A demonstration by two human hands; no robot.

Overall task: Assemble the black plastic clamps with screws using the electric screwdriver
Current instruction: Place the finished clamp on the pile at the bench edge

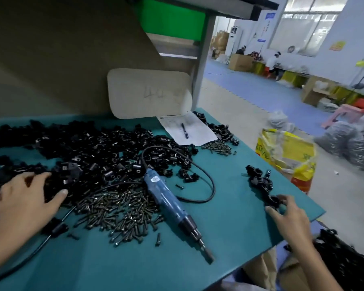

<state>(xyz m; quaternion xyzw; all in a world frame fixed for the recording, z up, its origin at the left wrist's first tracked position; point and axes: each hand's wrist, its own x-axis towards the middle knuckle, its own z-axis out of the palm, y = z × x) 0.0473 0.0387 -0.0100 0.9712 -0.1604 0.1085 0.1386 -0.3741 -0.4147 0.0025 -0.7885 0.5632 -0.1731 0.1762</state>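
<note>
A: How do the clamp parts [88, 148] look?

B: They are small, glossy black plastic pieces, some curved and some with round bores. They are heaped in a broad, loose pile across the left and middle of the mat. In front of the pile lies a heap of dark screws [118, 208]. The electric screwdriver [168, 200] lies flat along that heap's right side. It has a blue body and a black collar, its bit points toward the person, and its black cable [206, 177] loops behind it.

A: And the hands?

B: The left hand [23, 198] lies on the pile's near left edge, thumb stretched out and fingers bent among the parts. Whether it grips one cannot be told. The right hand [288, 215] is well apart from the screwdriver, near the mat's right edge. Its thumb and fingers pinch the near clamp [274, 201], the closest in a short row of joined clamps [260, 181].

A: What is the surface?

B: It is a teal mat [229, 227]. At the back lies a paper sheet [189, 131] with a pen [184, 131] on it, and a rounded cardboard card [149, 93] is propped behind. A small screw heap [219, 147] lies beside the sheet. Past the mat's edge a yellow bag [286, 152] stands on a pale floor [250, 114], with cartons [240, 61] far off.
</note>
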